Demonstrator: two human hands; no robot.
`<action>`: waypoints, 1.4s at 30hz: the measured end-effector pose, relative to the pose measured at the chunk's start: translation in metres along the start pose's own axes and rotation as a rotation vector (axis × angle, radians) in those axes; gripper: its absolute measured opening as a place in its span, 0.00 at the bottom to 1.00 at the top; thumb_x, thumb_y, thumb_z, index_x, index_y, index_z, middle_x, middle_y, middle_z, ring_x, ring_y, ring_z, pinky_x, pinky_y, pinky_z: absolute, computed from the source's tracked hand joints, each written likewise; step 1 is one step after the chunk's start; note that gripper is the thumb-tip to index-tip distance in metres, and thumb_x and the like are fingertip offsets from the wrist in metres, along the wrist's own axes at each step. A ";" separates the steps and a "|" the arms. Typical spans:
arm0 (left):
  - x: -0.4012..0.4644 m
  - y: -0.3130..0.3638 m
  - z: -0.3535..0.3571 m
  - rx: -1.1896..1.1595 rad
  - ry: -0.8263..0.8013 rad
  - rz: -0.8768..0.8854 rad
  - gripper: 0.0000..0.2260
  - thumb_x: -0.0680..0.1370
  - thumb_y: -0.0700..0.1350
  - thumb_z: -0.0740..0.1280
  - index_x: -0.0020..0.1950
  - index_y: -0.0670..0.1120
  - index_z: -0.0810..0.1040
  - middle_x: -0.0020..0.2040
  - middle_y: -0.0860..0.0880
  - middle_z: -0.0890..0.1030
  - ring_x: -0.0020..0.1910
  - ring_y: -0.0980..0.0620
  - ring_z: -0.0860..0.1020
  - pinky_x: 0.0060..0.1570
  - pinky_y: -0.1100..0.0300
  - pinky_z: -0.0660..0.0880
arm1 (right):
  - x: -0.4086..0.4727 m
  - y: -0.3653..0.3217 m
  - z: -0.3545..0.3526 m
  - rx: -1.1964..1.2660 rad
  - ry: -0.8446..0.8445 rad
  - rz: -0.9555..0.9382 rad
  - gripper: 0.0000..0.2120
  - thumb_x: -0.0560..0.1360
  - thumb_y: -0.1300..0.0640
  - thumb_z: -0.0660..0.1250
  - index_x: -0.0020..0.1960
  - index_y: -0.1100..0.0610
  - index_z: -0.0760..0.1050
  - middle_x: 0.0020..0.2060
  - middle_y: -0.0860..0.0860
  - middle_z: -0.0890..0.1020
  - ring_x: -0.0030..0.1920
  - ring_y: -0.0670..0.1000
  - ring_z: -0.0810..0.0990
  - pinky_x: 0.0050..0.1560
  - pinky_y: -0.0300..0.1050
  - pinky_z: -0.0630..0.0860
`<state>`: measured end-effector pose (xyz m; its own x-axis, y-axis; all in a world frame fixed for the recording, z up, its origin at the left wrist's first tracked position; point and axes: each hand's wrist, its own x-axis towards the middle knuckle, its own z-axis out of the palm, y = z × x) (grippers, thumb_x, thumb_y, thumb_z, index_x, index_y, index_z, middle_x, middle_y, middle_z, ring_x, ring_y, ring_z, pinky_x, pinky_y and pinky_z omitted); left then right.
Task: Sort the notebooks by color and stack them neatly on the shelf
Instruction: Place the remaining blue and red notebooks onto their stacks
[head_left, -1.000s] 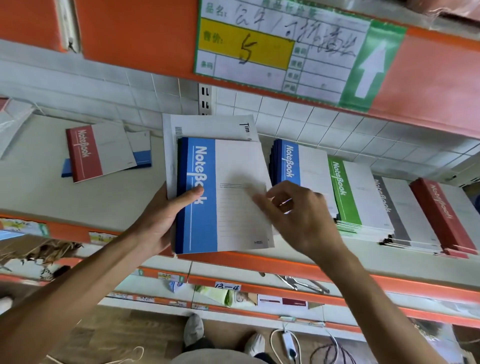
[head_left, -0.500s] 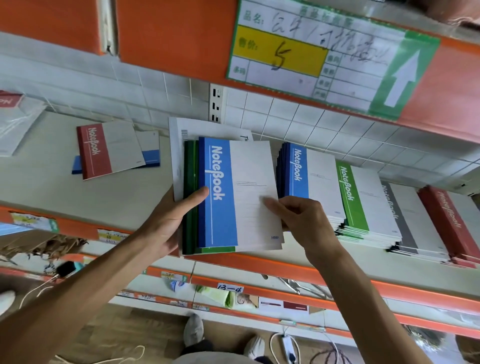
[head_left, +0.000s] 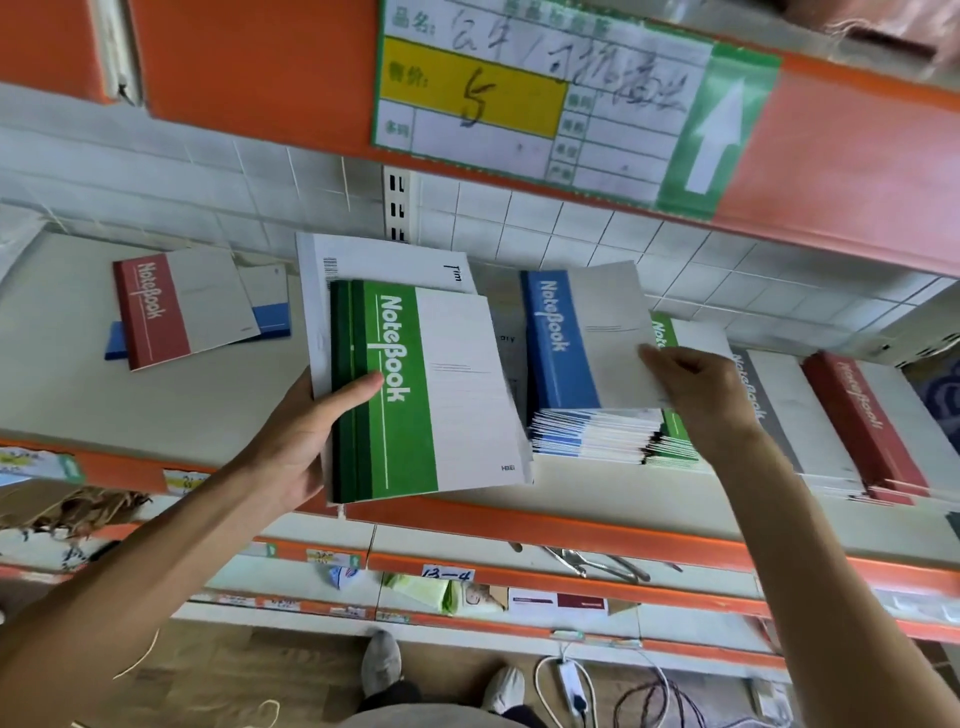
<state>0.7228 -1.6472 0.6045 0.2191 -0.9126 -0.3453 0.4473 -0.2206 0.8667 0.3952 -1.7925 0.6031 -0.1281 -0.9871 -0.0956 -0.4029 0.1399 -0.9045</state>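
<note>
White tile backs the orange-edged shelf (head_left: 156, 415), where the blue pile (head_left: 587, 441) serves as landmark. Right hand (head_left: 696, 384) pinches a blue notebook (head_left: 582, 338) by its pale edge directly over that pile, long axis running front to back, so lowering looks the likely move. Just left of the pile, the left hand (head_left: 296, 441) grips a bundle topped by a green notebook (head_left: 431, 389).

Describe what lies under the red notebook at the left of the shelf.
Under the red notebook lies a blue notebook; only its right part and lower left corner stick out. Its title and the rest of its cover are hidden, so whether anything else lies beneath cannot be told.
</note>
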 end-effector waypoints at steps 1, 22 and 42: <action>0.000 0.000 0.000 0.002 0.002 0.001 0.18 0.70 0.42 0.70 0.60 0.50 0.79 0.53 0.45 0.84 0.52 0.45 0.83 0.45 0.49 0.82 | 0.011 0.006 -0.004 -0.005 0.027 0.032 0.07 0.75 0.52 0.75 0.43 0.56 0.84 0.34 0.51 0.81 0.37 0.49 0.77 0.37 0.39 0.73; -0.005 0.002 0.010 -0.002 0.015 -0.037 0.13 0.71 0.43 0.70 0.55 0.52 0.80 0.48 0.47 0.86 0.45 0.48 0.85 0.33 0.56 0.80 | 0.023 0.015 -0.001 -0.544 0.073 -0.098 0.18 0.76 0.48 0.71 0.60 0.58 0.81 0.49 0.53 0.84 0.49 0.54 0.78 0.49 0.43 0.71; -0.010 0.007 0.026 -0.004 0.004 -0.036 0.16 0.72 0.50 0.69 0.59 0.52 0.79 0.52 0.48 0.85 0.51 0.48 0.84 0.47 0.51 0.82 | -0.050 -0.028 0.023 -0.241 -0.092 -0.317 0.10 0.77 0.47 0.71 0.54 0.52 0.81 0.48 0.45 0.86 0.47 0.45 0.84 0.44 0.34 0.77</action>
<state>0.7014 -1.6484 0.6232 0.2067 -0.9026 -0.3777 0.4587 -0.2516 0.8522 0.4335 -1.7493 0.6237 0.1141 -0.9855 0.1257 -0.6117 -0.1694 -0.7728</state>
